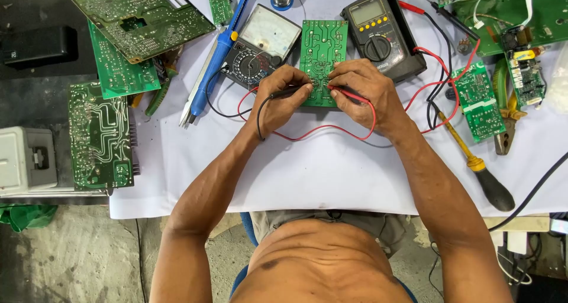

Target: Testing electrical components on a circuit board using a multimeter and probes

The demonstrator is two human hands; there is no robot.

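Green circuit board [322, 63] lying solder side up at the middle of the white-covered tabletop [307, 173], between an analogue meter [260, 46] and a digital multimeter [381, 34]. The left hand [281, 99] pinches a black probe [284, 92] and the right hand [364, 87] a red probe [350, 94], both tips on the board's lower part.

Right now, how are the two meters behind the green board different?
The analog meter, left of the circuit board, has a wide pale dial window; the digital meter, on the right, has a small grey screen and yellow buttons. The analog meter tilts one way, the digital meter the other. Both are dark with round knobs.
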